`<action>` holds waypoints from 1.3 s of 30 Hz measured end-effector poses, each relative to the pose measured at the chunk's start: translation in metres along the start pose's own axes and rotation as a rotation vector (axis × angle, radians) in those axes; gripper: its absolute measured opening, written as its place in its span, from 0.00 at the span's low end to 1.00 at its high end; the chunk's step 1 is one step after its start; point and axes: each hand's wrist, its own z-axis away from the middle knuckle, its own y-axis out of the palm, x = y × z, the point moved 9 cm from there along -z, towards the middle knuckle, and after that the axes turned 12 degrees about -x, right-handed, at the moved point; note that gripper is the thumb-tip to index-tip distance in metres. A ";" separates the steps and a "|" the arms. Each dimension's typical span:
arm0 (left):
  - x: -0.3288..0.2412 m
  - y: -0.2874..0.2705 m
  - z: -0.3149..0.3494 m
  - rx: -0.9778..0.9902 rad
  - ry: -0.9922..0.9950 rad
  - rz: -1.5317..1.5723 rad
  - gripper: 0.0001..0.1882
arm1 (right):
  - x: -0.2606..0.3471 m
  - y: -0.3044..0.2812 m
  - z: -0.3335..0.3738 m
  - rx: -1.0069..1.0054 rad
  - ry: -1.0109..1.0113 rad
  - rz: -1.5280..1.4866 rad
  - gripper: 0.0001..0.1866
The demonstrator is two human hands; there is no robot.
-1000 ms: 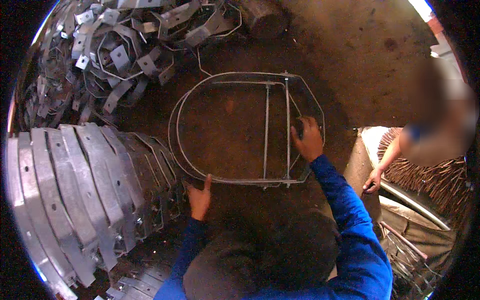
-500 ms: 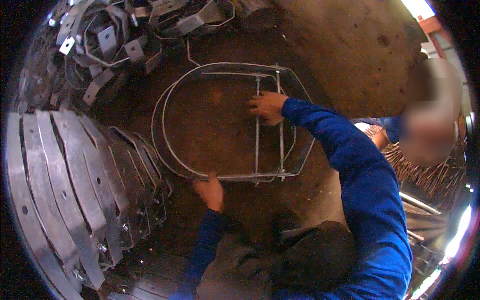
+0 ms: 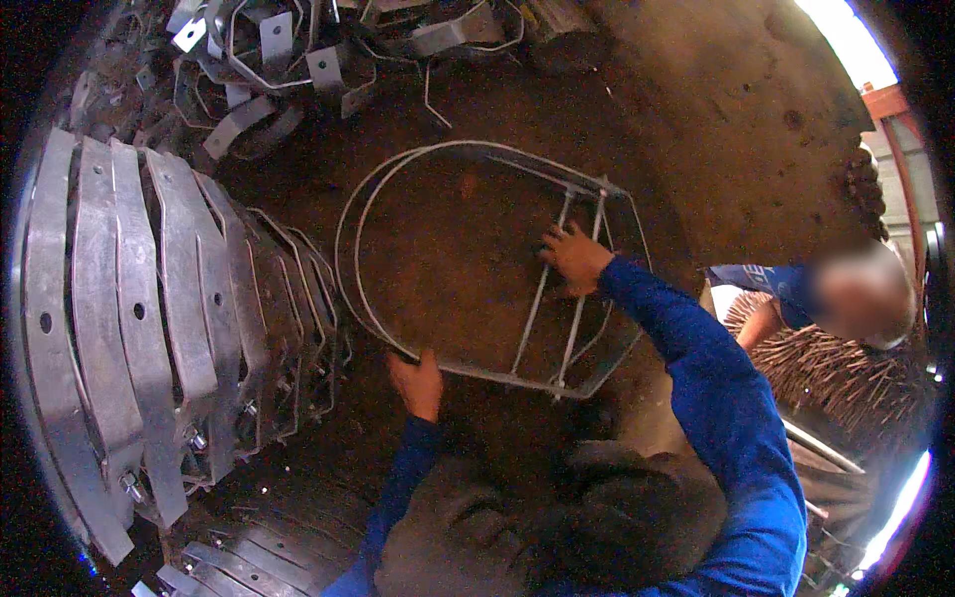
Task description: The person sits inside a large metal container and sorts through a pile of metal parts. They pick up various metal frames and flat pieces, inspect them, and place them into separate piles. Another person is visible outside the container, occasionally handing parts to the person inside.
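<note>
Holding metal frame (image 3: 497,378), brackets (image 3: 189,289) left, rods (image 3: 826,373) right

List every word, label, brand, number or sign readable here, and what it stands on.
Blue shirt of the co-worker at right: small, partial light lettering; no whole word legible, so not quoted.
Metal frame: no readable text.
Stacked metal bands: none readable.

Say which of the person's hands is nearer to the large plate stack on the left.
Left. The left hand is at the near side of the metal frame, just right of the large plate stack; the right hand is farther right, at the frame's cross rods.
</note>
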 end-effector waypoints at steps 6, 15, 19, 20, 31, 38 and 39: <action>-0.012 0.006 -0.008 0.171 0.087 0.173 0.25 | 0.012 0.022 0.041 -0.167 0.121 -0.199 0.47; -0.095 0.054 -0.032 0.277 0.395 0.053 0.19 | 0.010 0.050 0.102 -0.156 0.409 -0.324 0.51; -0.119 0.086 -0.048 0.290 0.352 0.120 0.21 | 0.012 0.047 0.118 -0.082 0.404 -0.323 0.52; -0.133 0.095 -0.053 0.297 0.441 0.104 0.21 | 0.013 0.048 0.121 -0.092 0.393 -0.328 0.51; -0.276 0.203 -0.125 0.514 0.532 0.125 0.23 | -0.017 0.015 0.085 -0.354 0.591 -0.416 0.34; -0.290 0.110 -0.064 0.150 0.839 -0.102 0.29 | -0.023 0.004 0.043 -0.405 0.518 -0.491 0.25; -0.274 0.066 -0.039 0.077 0.852 -0.069 0.29 | -0.013 0.002 0.042 -0.400 0.494 -0.489 0.25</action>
